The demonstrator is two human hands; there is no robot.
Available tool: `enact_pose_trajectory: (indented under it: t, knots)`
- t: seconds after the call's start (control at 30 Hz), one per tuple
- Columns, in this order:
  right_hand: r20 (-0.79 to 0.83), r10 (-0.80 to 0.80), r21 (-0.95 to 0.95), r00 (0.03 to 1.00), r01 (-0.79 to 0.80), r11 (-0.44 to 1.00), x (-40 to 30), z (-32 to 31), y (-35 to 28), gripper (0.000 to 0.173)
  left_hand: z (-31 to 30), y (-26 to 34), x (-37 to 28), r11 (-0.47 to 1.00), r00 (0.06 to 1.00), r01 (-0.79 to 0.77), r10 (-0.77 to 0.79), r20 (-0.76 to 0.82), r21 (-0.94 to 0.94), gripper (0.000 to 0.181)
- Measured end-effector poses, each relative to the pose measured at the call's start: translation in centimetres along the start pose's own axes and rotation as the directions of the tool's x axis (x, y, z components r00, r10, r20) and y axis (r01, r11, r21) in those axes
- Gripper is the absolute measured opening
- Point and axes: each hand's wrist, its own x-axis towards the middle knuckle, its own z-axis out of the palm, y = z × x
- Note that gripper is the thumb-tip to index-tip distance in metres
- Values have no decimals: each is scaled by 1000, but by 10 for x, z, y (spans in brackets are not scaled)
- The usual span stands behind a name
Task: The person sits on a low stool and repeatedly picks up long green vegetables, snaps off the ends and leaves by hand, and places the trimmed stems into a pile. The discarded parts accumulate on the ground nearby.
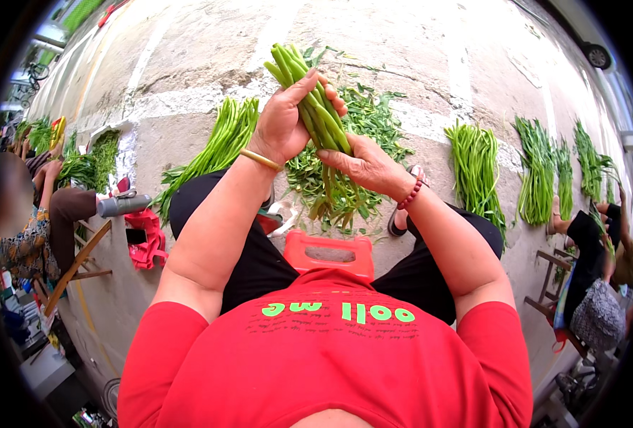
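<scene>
A bunch of thick green stems [320, 119], apparently water spinach, is held out before me at a slant. My left hand [288, 122] wraps around its upper part, thumb across the front, with cut-looking ends sticking out above. Lower down, my right hand [372, 165] grips the same bunch between thumb and fingers; its other fingers are partly hidden. Leafy tips hang below the hands. Beneath them a heap of loose leaves and trimmings [372, 115] covers the ground between my feet.
Bundles of long greens lie on the concrete, one at left [222, 136] and several at right [474, 166]. A red plastic stool [329, 267] is under me. To the left are a pink bag [144, 249], a grey bottle [124, 204] and a seated person; other people sit at right.
</scene>
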Motion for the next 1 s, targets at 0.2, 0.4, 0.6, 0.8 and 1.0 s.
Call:
enact_pose_trajectory:
  t: [0.2,0.4,0.6,0.8,1.0]
  knots:
    - [-69,-56,-424,996,21,905,-1,-6,0,37,9,-6,0,985,972,-112,136,-192,129,20]
    - [-202,-175,-768,964,-45,639,-9,-6,-14,30,2,-4,6,938,935,-249,298,-192,241,21]
    - [-350,-299,-641,887,6,768,-12,-10,-16,22,8,4,7,914,899,-314,373,-229,256,18]
    - [-460,-513,-645,725,124,754,8,0,-10,29,23,-5,4,940,930,-287,319,-180,184,17]
    - [-451,-328,-476,830,87,875,10,-8,-9,18,21,-8,5,925,937,-265,314,-154,274,17]
